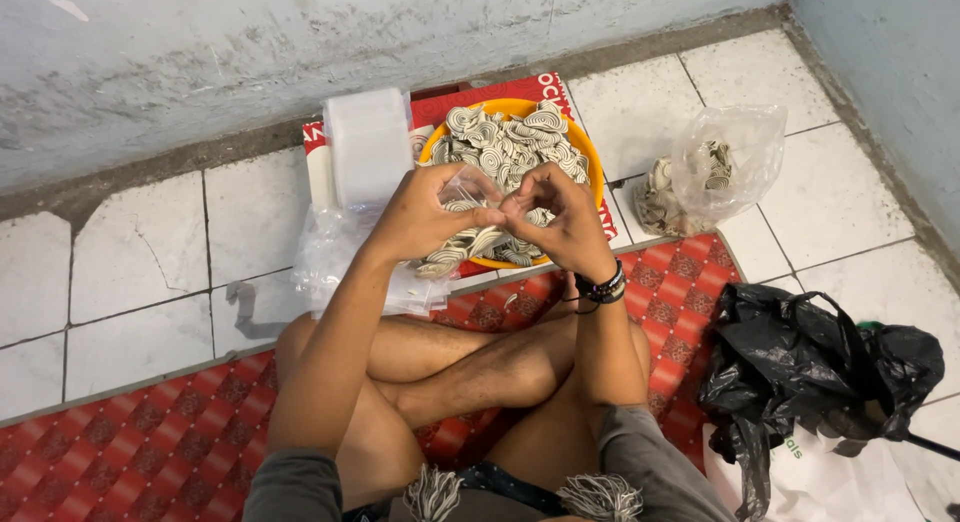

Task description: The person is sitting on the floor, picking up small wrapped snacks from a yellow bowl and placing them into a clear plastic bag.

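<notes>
I sit cross-legged on a red patterned mat (150, 442). My left hand (425, 217) and my right hand (555, 217) meet over the near rim of an orange bowl (592, 157) heaped with pale swirl-patterned snack pieces (510, 142). Both hands pinch a small clear plastic bag (468, 187) held between them, its mouth between my fingers. A few snack pieces (455, 252) hang in the bag below my left hand. My right wrist wears dark beaded bracelets (602, 285).
A stack of clear plastic bags (367, 147) stands left of the bowl on a red printed board (520, 90). Loose clear bags (330, 257) lie below it. A clear bag with more snacks (710, 172) lies right. A black plastic bag (810, 367) sits at my right knee.
</notes>
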